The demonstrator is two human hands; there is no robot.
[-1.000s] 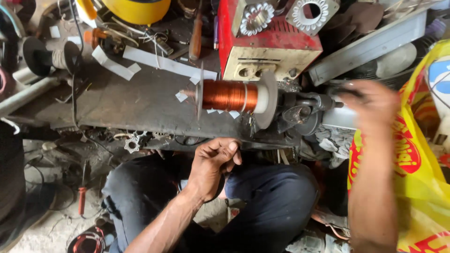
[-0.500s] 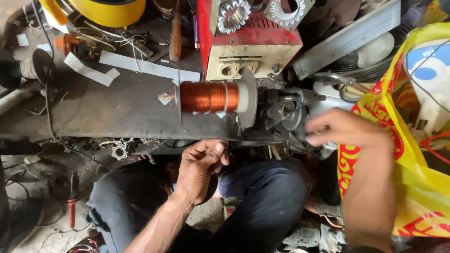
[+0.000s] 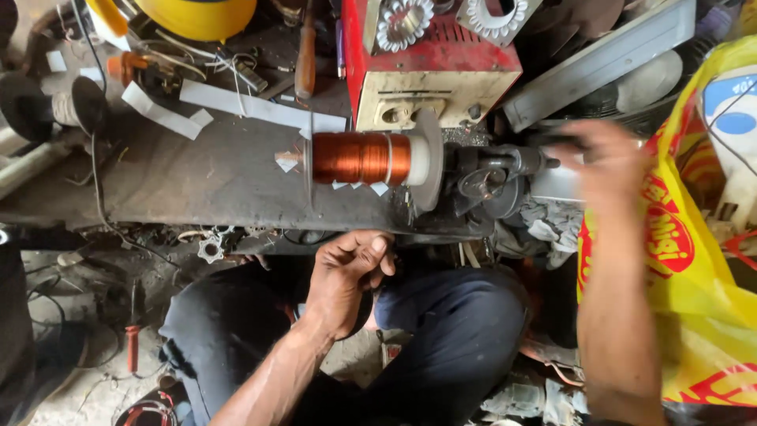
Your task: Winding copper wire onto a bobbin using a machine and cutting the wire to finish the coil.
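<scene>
Left hand (image 3: pixel 347 272) loosely curled below bench; right hand (image 3: pixel 607 162) blurred, grip unclear; copper coil (image 3: pixel 361 158) tightly wound, shiny.

A cluttered repair workshop: copper coil (image 3: pixel 361 158) on a winding machine (image 3: pixel 489 177), metal parts, wires, dirty table (image 3: pixel 205 177).

Workbench (image 3: pixel 197 177): dark, worn metal, cluttered. Red-and-cream machine box (image 3: pixel 430 75) at rear. Yellow plastic bag (image 3: pixel 694 268) right. Floor (image 3: pixel 71 379): dusty concrete, scattered scrap. Daylight, even.
</scene>
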